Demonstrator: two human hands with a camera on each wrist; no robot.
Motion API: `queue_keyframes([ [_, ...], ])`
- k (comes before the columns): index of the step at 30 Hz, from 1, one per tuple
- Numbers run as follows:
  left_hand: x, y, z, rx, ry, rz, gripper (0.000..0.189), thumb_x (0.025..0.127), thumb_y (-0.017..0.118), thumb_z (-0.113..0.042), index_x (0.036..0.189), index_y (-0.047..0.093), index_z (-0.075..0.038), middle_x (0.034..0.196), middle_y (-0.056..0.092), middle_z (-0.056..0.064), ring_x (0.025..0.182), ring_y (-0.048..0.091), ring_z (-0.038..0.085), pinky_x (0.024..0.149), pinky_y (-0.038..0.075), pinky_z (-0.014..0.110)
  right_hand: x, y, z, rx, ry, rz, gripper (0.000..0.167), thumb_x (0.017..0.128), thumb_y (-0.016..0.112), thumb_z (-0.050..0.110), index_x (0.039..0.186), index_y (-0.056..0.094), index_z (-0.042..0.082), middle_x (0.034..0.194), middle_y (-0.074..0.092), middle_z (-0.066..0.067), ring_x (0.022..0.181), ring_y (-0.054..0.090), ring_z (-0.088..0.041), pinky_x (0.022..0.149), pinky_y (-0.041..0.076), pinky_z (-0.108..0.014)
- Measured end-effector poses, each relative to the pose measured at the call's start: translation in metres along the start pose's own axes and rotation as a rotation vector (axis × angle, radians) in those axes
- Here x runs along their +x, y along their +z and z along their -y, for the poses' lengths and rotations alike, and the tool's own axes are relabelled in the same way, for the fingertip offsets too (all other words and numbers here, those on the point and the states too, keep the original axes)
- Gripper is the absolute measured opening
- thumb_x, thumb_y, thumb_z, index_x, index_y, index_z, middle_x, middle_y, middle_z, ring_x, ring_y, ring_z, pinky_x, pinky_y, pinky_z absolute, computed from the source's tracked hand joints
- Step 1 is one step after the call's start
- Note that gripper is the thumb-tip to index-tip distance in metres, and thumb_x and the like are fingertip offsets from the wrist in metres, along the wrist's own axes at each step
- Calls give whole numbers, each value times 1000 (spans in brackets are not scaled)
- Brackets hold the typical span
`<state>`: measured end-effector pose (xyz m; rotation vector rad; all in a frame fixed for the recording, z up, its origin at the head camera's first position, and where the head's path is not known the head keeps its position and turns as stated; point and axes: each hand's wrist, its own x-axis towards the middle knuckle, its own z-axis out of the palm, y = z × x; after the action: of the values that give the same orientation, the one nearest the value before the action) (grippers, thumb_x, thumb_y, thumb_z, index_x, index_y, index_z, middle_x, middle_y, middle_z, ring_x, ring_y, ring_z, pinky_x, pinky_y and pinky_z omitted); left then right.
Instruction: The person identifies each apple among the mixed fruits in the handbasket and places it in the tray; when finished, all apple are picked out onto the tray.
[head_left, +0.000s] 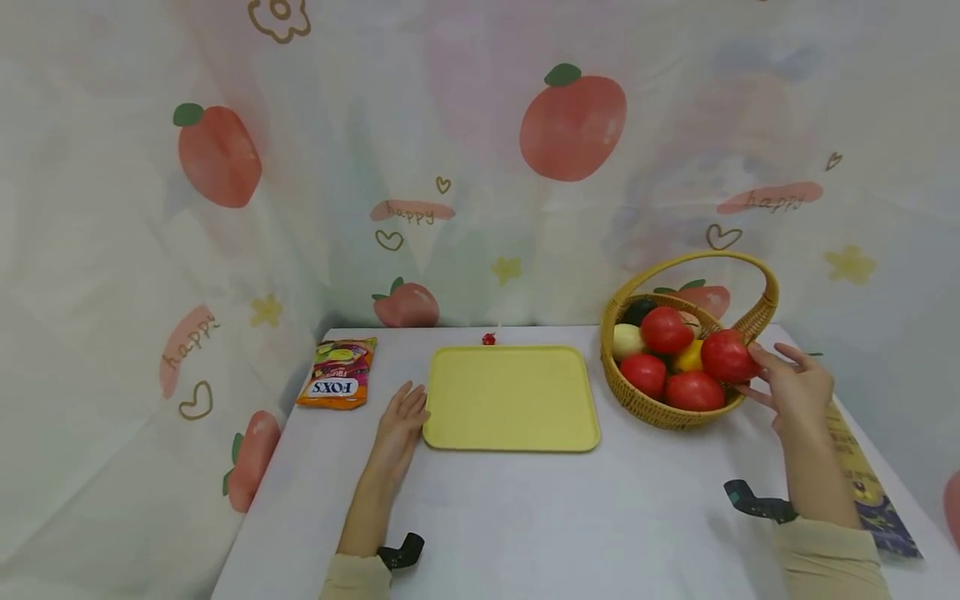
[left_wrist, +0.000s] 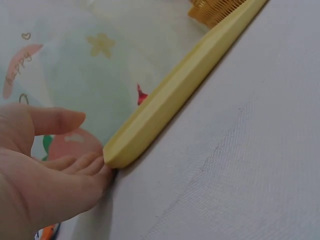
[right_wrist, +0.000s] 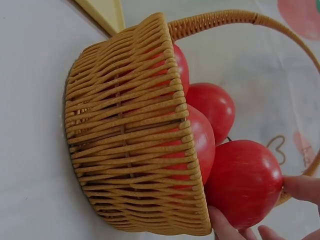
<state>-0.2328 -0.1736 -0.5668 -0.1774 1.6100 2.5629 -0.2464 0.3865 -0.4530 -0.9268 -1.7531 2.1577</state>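
Note:
At the right side of a wicker basket (head_left: 660, 415), my right hand (head_left: 801, 385) pinches a streaked red apple (right_wrist: 245, 182) between thumb and fingers. The apple sits at the top of the pile by the rim, against another red fruit (right_wrist: 200, 142). More red fruits, a yellow one (head_left: 687, 358), a pale one (head_left: 627, 341) and a dark one (head_left: 639, 311) fill the basket. My left hand (head_left: 400, 421) lies beside the yellow tray (head_left: 513, 400), palm turned toward it, with loosely extended fingertips touching its left edge. Nothing is held in that hand.
An orange Fox's candy bag (head_left: 337, 375) lies at the table's back left. Behind the tray is a small red object (head_left: 489, 339). A yellow and purple packet (head_left: 873, 492) lies partly behind the right forearm. The basket's tall handle (head_left: 697, 257) arches above the fruit; a printed curtain hangs behind.

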Motion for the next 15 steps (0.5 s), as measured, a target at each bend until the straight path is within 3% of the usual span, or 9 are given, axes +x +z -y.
queue_keyframes([
  [2, 0, 0, 2, 8, 13, 16, 75, 102, 49, 11, 167, 14, -5, 169, 25, 20, 158, 22, 33, 128, 24, 44, 0, 2, 1, 23, -9, -11, 92, 83, 89, 31, 161, 40, 23, 107, 57, 12, 73, 67, -1, 52, 62, -31],
  [5, 0, -2, 4, -2, 26, 31, 80, 98, 47, 17, 167, 13, -4, 169, 24, 22, 158, 20, 35, 128, 24, 45, -1, 4, 2, 40, -14, -33, 94, 79, 92, 27, 159, 42, 22, 107, 57, 11, 70, 67, -2, 51, 62, -30],
  [11, 0, -5, 7, -14, 23, 11, 92, 89, 42, 27, 167, 19, -13, 167, 30, 19, 157, 25, 32, 128, 23, 41, -1, 8, 4, -11, 38, -24, 108, 73, 96, 26, 162, 36, 27, 145, 51, 4, 73, 67, -1, 57, 63, -28],
  [15, 0, -4, 9, -10, 34, 10, 95, 85, 41, 30, 167, 21, -13, 167, 31, 18, 157, 25, 31, 128, 22, 41, -1, 12, 3, -44, 38, -26, 99, 81, 91, 26, 163, 36, 27, 158, 42, 0, 82, 65, -3, 59, 63, -27],
])
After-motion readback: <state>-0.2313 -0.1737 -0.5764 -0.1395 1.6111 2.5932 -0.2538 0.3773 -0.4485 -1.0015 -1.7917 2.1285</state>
